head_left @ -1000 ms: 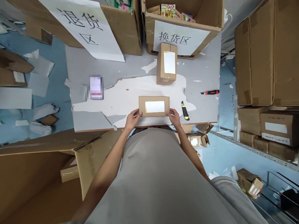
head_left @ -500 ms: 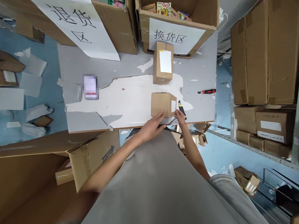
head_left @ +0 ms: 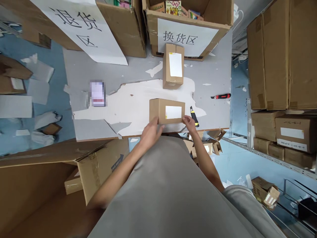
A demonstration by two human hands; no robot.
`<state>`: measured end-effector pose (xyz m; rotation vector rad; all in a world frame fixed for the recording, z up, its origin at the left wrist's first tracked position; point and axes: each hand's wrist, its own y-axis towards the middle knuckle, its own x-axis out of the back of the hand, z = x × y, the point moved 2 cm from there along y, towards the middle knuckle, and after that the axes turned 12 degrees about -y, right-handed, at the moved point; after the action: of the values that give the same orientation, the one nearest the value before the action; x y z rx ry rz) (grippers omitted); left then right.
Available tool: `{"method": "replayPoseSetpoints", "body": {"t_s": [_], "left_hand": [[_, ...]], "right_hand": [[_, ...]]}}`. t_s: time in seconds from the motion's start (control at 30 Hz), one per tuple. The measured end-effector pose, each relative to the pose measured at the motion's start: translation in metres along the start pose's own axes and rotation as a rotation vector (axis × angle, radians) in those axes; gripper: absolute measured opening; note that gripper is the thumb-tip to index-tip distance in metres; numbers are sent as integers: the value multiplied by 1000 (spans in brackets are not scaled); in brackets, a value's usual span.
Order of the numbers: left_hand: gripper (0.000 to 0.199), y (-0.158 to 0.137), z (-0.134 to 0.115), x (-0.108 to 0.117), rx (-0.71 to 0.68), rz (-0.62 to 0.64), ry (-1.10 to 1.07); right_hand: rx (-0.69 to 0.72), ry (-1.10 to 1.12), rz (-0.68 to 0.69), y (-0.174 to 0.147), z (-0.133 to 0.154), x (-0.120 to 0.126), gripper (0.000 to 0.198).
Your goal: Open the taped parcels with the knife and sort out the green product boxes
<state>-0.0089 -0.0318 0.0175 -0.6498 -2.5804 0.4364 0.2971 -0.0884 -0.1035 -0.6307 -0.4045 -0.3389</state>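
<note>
A small brown cardboard box (head_left: 155,109) lies near the front edge of the table, a white label on the side towards me. My left hand (head_left: 150,133) is at its left front part, fingertips touching the cardboard, fingers stretched and thumb spread apart. At the box's right front corner, my right hand (head_left: 189,125) pinches with thumb and fingers. Just beside that hand lies a black and yellow utility knife (head_left: 194,117). A second cardboard box (head_left: 170,83), with a white label on top, stands behind the first.
A red and black utility knife (head_left: 222,96) lies at the table's right. A blurred-out flat object (head_left: 97,93) is at the left. Two large cartons with paper signs stand at the back, one the right carton (head_left: 151,24). An open carton (head_left: 96,172) stands at lower left.
The box in front of me has turned, so its labelled side now faces me, and its left end sits further left. My left hand slid left and down off its top.
</note>
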Motion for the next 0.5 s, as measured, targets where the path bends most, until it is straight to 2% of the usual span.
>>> {"method": "replayPoseSetpoints", "body": {"t_s": [0.1, 0.2, 0.33, 0.5], "left_hand": [[61, 16, 38, 12, 149, -169, -33], [48, 28, 68, 18, 243, -267, -65], [47, 31, 97, 28, 235, -339, -94], [53, 35, 144, 65, 235, -383, -124]], "right_hand": [[76, -84, 20, -6, 16, -21, 54], [85, -223, -19, -17, 33, -41, 43], [148, -391, -28, -48, 63, -52, 42], [416, -418, 150, -107, 124, -74, 52]]}}
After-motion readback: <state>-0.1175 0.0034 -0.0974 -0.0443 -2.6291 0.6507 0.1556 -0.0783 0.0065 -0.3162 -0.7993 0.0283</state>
